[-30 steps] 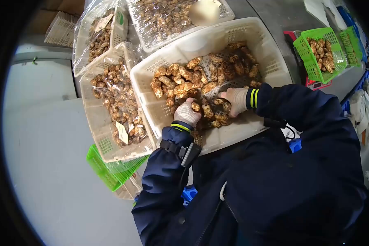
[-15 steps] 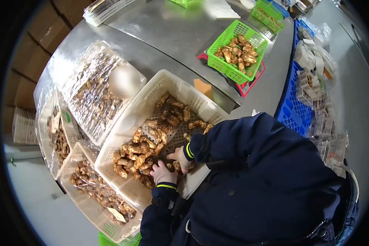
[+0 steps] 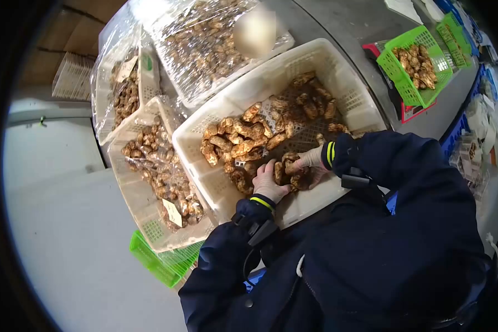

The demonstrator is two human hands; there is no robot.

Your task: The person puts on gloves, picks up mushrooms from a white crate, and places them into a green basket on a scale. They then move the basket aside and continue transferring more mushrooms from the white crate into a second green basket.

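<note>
Both hands are down inside a large white crate (image 3: 210, 188), among brown knobbly mushrooms (image 3: 249, 133). My left hand (image 3: 269, 182) is at the near side of the crate, its fingers bent against a few mushrooms. To its right, my right hand (image 3: 314, 165) has its fingers curled round mushrooms (image 3: 288, 166) between the two hands. Part of that hand's fingers is hidden behind them. More mushrooms lie heaped at the crate's left and far right, with the perforated bottom showing between.
Film-covered crates of mushrooms stand at the far side (image 3: 205, 50) and left (image 3: 138, 193). A green basket of mushrooms (image 3: 393, 66) sits at the upper right on a red-edged device. Another green basket (image 3: 155, 265) is low at left.
The view has shifted, so the crates appear further right and higher. My two hands have stayed in the white crate, with mushrooms now gathered between them.
</note>
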